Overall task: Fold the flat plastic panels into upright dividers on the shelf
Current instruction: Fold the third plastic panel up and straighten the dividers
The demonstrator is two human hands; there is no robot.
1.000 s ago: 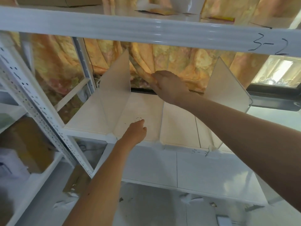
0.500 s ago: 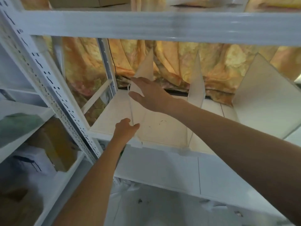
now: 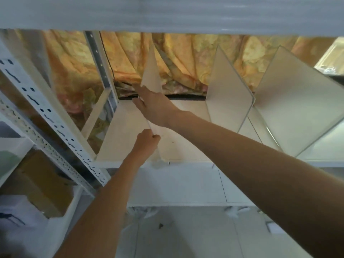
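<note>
White plastic throughout. The shelf (image 3: 121, 138) carries three panels. The right divider (image 3: 297, 101) and middle divider (image 3: 227, 94) stand folded; judged done. The left panel (image 3: 151, 75), toward the shelf's left end, is nearly upright and looks unfinished. The right hand (image 3: 154, 107) presses straight-fingered on its side. The left hand (image 3: 147, 144) pinches its front edge by the shelf front.

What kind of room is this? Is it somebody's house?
Probably a storeroom or stockroom. It has white metal racking with perforated posts, plastic dividers standing on the shelf, and what looks like a cardboard box on a lower level.
</note>
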